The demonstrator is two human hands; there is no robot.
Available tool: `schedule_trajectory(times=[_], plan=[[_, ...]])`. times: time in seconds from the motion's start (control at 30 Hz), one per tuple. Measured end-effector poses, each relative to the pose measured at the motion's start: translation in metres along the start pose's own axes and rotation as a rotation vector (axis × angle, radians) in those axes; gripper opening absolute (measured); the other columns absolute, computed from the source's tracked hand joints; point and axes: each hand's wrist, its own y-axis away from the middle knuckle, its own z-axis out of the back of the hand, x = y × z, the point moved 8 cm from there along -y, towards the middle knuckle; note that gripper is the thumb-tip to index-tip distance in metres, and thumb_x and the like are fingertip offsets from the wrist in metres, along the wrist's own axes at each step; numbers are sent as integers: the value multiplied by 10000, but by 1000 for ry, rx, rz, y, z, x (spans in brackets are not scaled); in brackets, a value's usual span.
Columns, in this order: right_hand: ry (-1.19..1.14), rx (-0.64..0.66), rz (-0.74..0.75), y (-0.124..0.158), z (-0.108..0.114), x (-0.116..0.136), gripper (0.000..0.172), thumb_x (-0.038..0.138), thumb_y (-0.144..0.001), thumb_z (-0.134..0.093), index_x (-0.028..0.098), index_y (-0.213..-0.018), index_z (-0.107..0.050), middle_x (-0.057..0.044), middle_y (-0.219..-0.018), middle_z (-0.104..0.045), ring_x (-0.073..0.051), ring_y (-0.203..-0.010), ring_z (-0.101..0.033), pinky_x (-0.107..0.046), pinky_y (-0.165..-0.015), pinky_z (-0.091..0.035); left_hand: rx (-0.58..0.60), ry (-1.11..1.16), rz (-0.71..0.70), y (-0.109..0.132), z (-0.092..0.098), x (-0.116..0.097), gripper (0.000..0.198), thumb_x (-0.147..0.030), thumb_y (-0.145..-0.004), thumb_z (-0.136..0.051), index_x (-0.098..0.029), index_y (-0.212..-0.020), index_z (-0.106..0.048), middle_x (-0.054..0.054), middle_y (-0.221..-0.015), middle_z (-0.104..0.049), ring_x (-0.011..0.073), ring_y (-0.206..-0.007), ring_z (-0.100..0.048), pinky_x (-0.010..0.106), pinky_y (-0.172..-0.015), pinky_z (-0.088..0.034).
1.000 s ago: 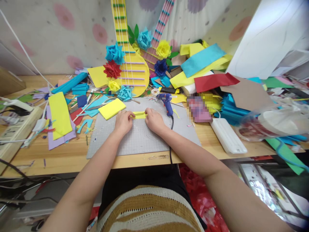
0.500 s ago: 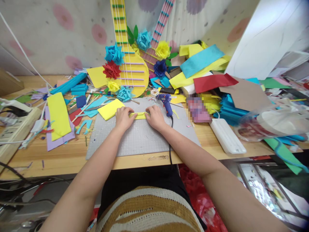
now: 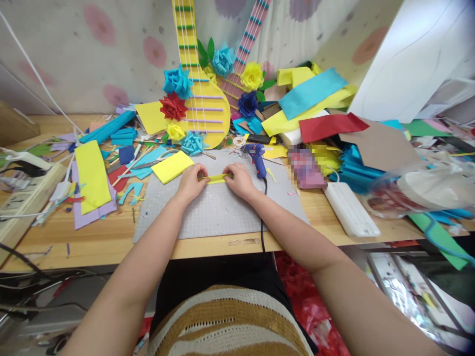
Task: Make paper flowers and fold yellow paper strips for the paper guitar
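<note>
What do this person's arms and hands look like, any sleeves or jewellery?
Both arms are bare with no sleeves in view. The left hand and right hand wear no gloves, and no rings or watch show. The knitted top is striped brown and cream.

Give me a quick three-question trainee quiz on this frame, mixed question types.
1. True or false: the left hand and the right hand both pinch the yellow strip with their fingers.
2. The blue glue gun lies: A) just beyond the right hand, B) beside the left hand, C) on the floor.
3. What grey surface lies under both hands?

Key: 1 true. 2 A. 3 the cutting mat.
</note>
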Motion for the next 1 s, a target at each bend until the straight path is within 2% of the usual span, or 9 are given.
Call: schedule_trajectory(times=[0.13, 0.23, 0.4, 0.63, 0.77, 0.87, 1.0], plan=[[-27, 5, 43, 1, 0, 4, 202, 98, -719, -460, 158, -846, -606, -49, -881, -583, -166, -874, -482, -283, -832, -364, 14, 1, -48, 1, -1, -4, 114, -144, -698, -577, -201, -791, -543, 15, -813, -601, 171, -797, -524, 310, -754, -422], [-33, 14, 65, 2, 0, 6, 216, 103, -706, -462, 168, -852, -607, -47, -891, -577, -173, -891, -478, -285, -827, -369, 27, -47, -110, 2, -2, -9, 66, -140, -705, -545, -199, -734, -545, 23, -796, -604, 179, -791, -516, 322, -761, -415], [-12, 40, 71, 3, -1, 7, 188, 113, -716, -466, 170, -794, -627, -51, -887, -575, -173, -910, -481, -284, -846, -365, 46, -122, -155, 3, -2, -12, 110, -107, -658, -511, -194, -699, -564, 38, -784, -608, 193, -812, -516, 333, -785, -408], [67, 98, 109, 8, 3, 15, 162, 257, -768, -517, 177, -872, -613, -58, -926, -583, -193, -942, -474, -314, -851, -355, 99, -187, -168, 5, -4, -14, 133, -128, -635, -517, -197, -725, -588, 46, -842, -623, 210, -876, -520, 341, -822, -404], [90, 87, 116, 8, 3, 14, 185, 277, -800, -521, 170, -937, -585, -66, -942, -590, -199, -932, -469, -314, -829, -351, 88, -196, -167, 6, -4, -16, 50, -224, -709, -544, -195, -730, -579, 52, -839, -621, 216, -875, -520, 351, -826, -399], [62, 100, 117, 7, -1, 12, 206, 248, -787, -539, 175, -976, -575, -54, -934, -589, -193, -919, -472, -300, -824, -348, 62, -191, -149, 6, -4, -16, 122, -300, -721, -597, -198, -783, -570, 51, -852, -623, 218, -867, -520, 352, -811, -399], [-11, 119, 96, 4, -3, 11, 232, 203, -758, -549, 176, -988, -569, -27, -868, -571, -168, -855, -482, -276, -794, -357, 71, -142, -118, 7, -7, -14, 238, -261, -699, -628, -203, -919, -559, 39, -848, -609, 203, -841, -524, 325, -766, -410]])
